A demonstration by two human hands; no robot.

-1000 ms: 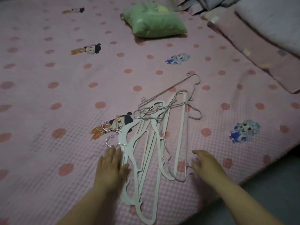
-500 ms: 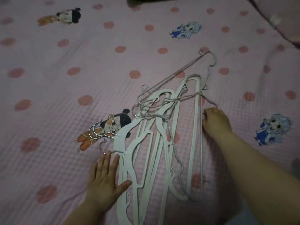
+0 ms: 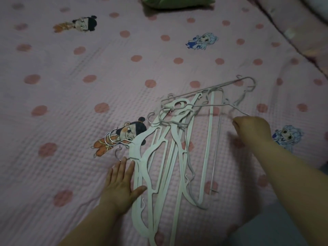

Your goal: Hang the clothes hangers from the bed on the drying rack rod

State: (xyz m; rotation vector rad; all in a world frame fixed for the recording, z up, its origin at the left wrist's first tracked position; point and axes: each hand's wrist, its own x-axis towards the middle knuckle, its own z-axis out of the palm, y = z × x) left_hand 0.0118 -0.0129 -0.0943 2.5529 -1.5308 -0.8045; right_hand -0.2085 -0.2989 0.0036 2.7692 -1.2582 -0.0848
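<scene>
A tangled pile of white hangers [image 3: 170, 153] lies on the pink bedspread [image 3: 71, 96], filling the lower middle of the view and fanning out toward two o'clock. The broad plastic ones run lengthwise from six o'clock up to the centre, overlapping each other, while a thin wire hanger [image 3: 213, 90] lies across their far ends, its long straight side slanting up toward two o'clock. Several metal hooks [image 3: 111, 139] stick out at the nine o'clock side of the pile, resting over a cartoon figure [image 3: 122, 137] printed on the cloth. The left hand [image 3: 122, 185] lies flat at seven o'clock of the pile, palm down, fingers stretched and spread, with the thumb touching the edge of the nearest plastic hanger and the fingertips just below one small hook. The right hand [image 3: 252, 129] reaches in at three o'clock of the pile, fingers curled together at the near corner of the wire hanger; the thin wire meets the fingertips, but I cannot tell whether they pinch it or only touch it. The spread is dotted with darker pink spots and more cartoon prints. A green pillow [image 3: 177, 1] shows at twelve o'clock, cut by the top edge.
</scene>
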